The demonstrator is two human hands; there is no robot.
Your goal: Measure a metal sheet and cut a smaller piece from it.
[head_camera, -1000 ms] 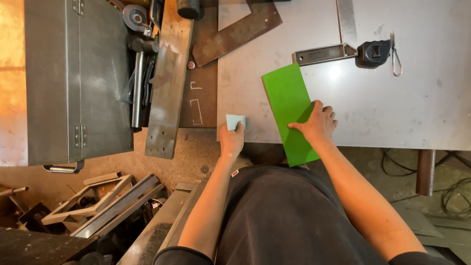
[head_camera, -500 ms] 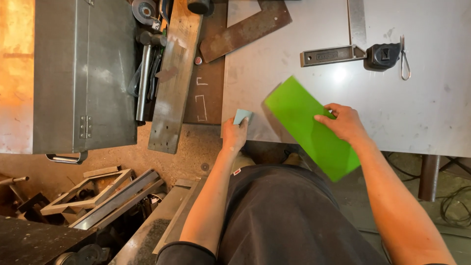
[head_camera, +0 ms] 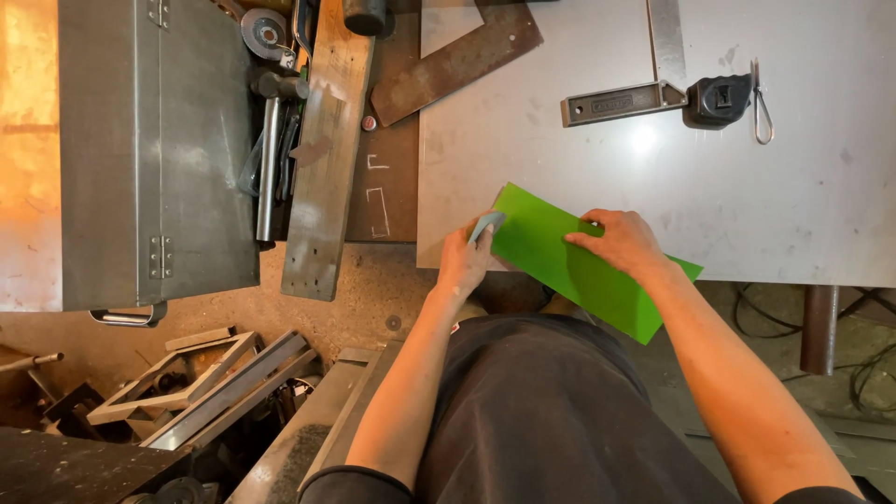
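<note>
The right hand [head_camera: 623, 243] lay flat with fingers together, pressing down on a bright green rectangular plastic sheet [head_camera: 560, 257] that rested slantwise on the near edge of the pale grey metal tabletop [head_camera: 793, 205], one corner hanging past it. The left hand [head_camera: 464, 261] pinched a small pale blue-grey block [head_camera: 485, 225] against the sheet's left end. Farther off lay a steel try square [head_camera: 644, 84], a black tape measure [head_camera: 719, 98] and a rusty brown angled plate [head_camera: 457, 61].

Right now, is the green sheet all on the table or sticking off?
Sticking off. The green sheet lies flat under the right hand, its lower corner past the table edge.
</note>
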